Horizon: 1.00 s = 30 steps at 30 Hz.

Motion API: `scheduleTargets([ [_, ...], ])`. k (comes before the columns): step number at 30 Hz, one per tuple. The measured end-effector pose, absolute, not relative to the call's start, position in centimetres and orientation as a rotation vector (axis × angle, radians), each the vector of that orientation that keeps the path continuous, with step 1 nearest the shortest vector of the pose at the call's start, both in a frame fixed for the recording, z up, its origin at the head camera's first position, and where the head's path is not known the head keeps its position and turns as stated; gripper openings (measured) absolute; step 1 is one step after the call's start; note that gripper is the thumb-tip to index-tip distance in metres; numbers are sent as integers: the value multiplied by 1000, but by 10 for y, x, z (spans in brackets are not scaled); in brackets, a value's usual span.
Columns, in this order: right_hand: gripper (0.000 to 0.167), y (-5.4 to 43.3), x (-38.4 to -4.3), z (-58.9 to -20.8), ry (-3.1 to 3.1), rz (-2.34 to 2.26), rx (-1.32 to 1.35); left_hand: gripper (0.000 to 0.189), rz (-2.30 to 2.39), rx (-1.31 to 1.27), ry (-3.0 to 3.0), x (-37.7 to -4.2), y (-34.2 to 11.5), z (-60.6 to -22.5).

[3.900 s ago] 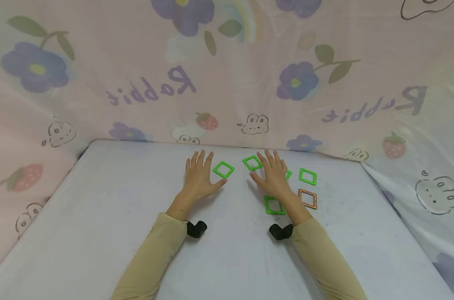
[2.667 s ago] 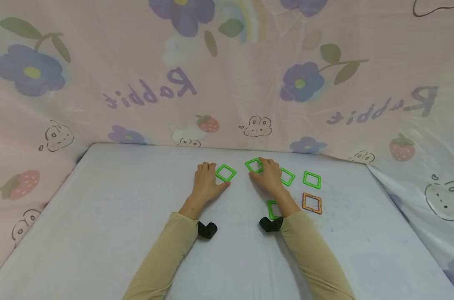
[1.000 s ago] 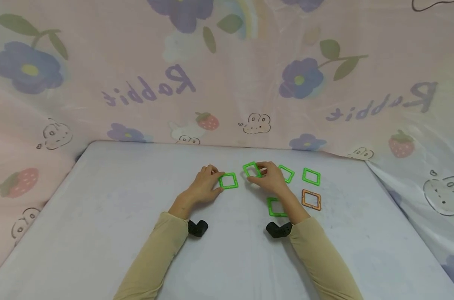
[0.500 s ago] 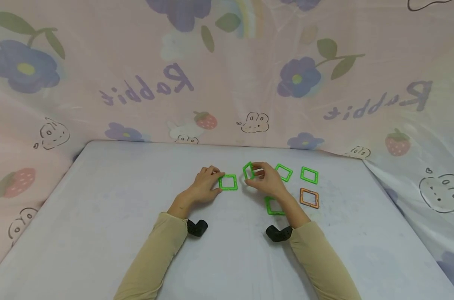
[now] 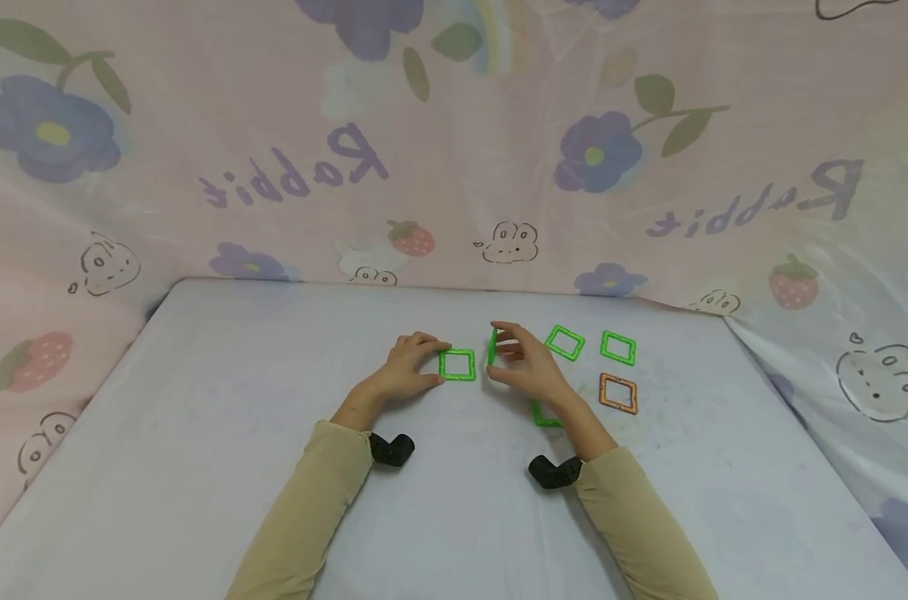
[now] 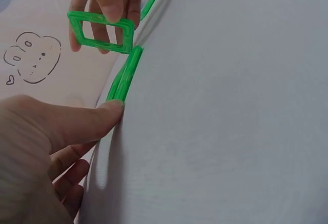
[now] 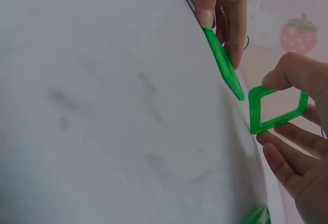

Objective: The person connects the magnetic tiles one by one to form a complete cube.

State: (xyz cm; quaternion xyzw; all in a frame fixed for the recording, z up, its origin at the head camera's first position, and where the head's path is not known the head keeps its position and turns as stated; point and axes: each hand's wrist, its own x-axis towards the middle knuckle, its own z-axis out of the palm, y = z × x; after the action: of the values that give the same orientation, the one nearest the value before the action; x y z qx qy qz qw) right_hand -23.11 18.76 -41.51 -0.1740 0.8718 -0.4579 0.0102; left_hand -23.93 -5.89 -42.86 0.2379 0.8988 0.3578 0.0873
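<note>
My left hand [image 5: 403, 368] pinches the left edge of a green square magnetic tile [image 5: 457, 379], thumb on the near side and fingers on the far side. This open-framed tile lies at a low angle close over the table in the left wrist view [image 6: 130, 75]. Just to its right, my right hand [image 5: 529, 360] holds a second green magnetic tile [image 5: 492, 347] upright, edge-on to the head view. Thumb and fingers grip opposite edges of that tile [image 7: 255, 112] in the right wrist view. A narrow gap separates both tiles in the head view.
Right of my hands lie two more green tiles, one nearer [image 5: 571, 333] and one farther [image 5: 619, 361], plus an orange tile [image 5: 619, 409]. Another green tile [image 5: 547, 422] is partly hidden under my right forearm. A patterned cloth [image 5: 454, 167] rises behind the white table [image 5: 236, 433].
Both hands went from spread fingers to gripping a green tile each. The left tile turned square and came nearer; the right one was lifted and tilted up on edge.
</note>
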Motion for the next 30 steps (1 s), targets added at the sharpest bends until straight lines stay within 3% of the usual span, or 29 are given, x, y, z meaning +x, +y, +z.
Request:
scheduleTargets([
  [30,71,177,-227,-419,2634,-1445,-584,51,1122,715,2684,-237,-59,-430],
])
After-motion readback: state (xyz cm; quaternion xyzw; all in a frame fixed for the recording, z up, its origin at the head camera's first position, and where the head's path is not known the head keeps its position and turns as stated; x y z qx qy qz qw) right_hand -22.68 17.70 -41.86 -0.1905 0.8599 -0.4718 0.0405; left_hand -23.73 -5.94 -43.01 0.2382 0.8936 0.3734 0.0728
